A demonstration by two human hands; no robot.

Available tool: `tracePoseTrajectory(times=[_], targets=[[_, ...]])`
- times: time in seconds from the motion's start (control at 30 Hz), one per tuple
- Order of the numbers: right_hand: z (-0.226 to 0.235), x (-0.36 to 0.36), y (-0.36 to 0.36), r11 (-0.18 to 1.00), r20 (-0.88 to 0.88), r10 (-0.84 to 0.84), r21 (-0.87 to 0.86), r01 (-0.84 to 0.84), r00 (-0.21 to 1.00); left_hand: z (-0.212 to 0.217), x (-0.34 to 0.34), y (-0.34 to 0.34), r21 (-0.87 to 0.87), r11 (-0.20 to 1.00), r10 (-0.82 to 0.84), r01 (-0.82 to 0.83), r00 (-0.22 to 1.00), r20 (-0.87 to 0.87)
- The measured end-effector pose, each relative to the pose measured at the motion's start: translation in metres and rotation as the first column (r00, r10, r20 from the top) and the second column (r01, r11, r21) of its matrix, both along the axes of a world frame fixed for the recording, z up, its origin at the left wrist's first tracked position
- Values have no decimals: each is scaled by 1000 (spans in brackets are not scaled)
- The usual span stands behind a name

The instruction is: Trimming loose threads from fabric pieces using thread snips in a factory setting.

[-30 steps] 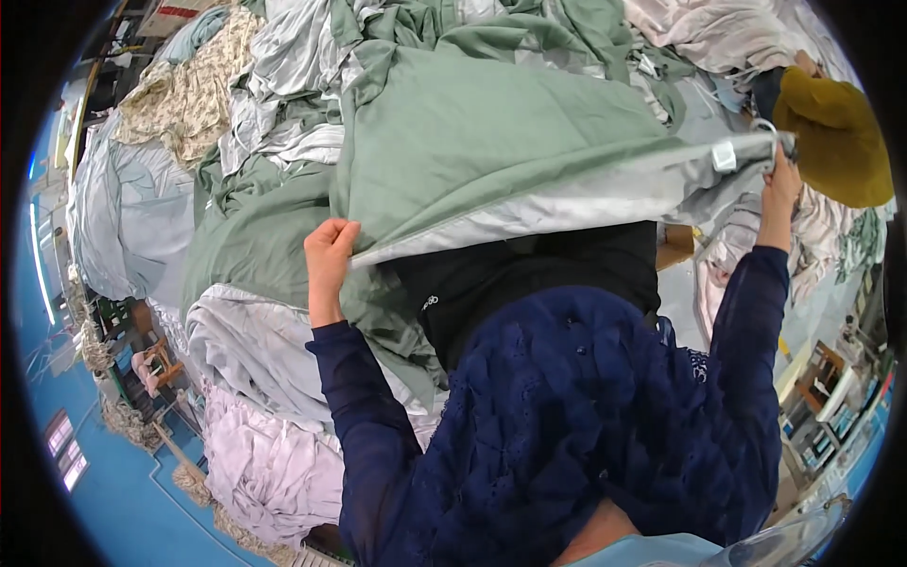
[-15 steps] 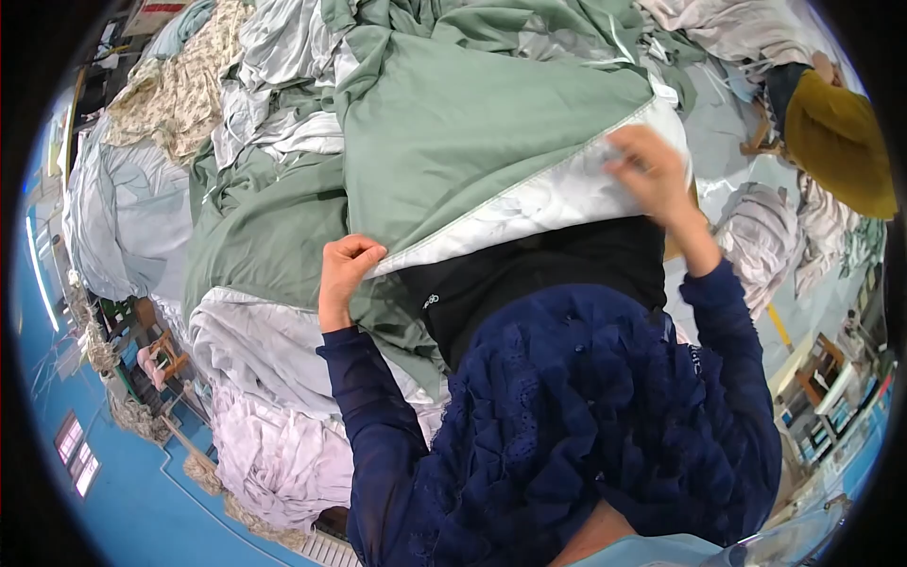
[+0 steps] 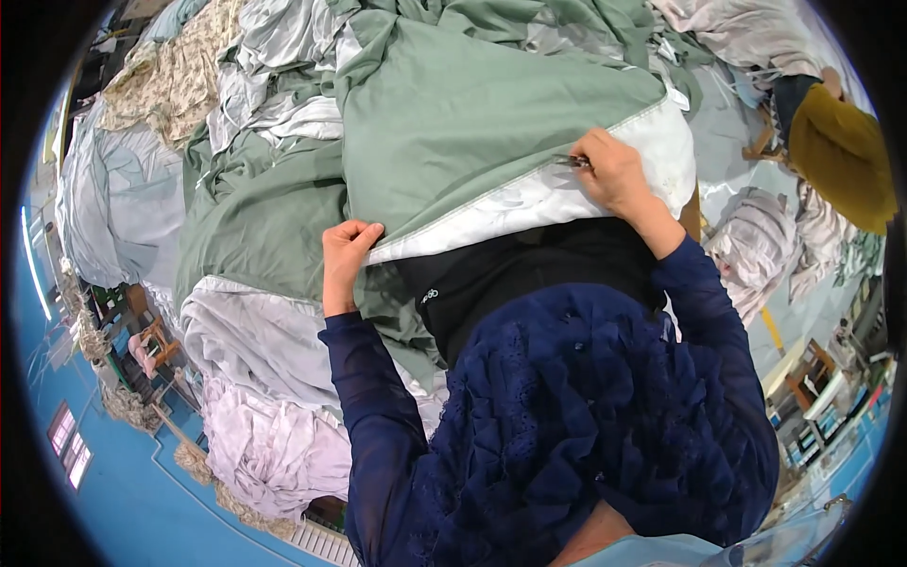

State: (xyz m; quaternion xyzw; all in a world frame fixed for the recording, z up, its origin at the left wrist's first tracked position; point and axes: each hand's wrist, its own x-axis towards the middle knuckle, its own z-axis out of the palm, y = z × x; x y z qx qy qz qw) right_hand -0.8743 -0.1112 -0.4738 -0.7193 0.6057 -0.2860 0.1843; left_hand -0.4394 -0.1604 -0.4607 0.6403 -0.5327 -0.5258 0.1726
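Note:
A large sage-green bed cover [image 3: 482, 123] with a white underside lies spread over a heap of linen in front of me. My left hand [image 3: 345, 250] is fisted on its near white edge at the left. My right hand [image 3: 614, 175] presses on the same edge farther right and holds a small metal tool [image 3: 570, 162], whose thin tips show at my fingers. Between my hands the white hem [image 3: 501, 213] runs taut above my dark clothing.
Piles of grey, white and pale lilac sheets [image 3: 274, 425] lie at my left, and a floral fabric [image 3: 170, 80] at the far left. Another person in a mustard top [image 3: 836, 156] is at the right. A blue floor [image 3: 123, 491] lies below.
My right hand has slid left along the cover's edge from its far right corner toward the middle. My left hand has kept its grip and place.

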Motion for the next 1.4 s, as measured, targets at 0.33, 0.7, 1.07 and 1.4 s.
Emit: tracePoseTrajectory(times=[0.33, 0.7, 1.07, 1.4], targets=[[6, -4, 4, 942, 252, -306, 219, 254, 918, -3, -3, -3, 11, 1000, 14, -14, 1000, -9], [-2, 15, 9, 926, -85, -229, 287, 244, 970, -5, -5, 0, -2, 1000, 27, -27, 1000, -15], [6, -4, 18, 931, 85, -336, 184, 317, 938, -8, -4, 0, 6, 999, 46, -45, 998, -45], [-6, 13, 16, 953, -116, -227, 178, 245, 967, -8, -6, 1, -10, 999, 52, -53, 998, -40]])
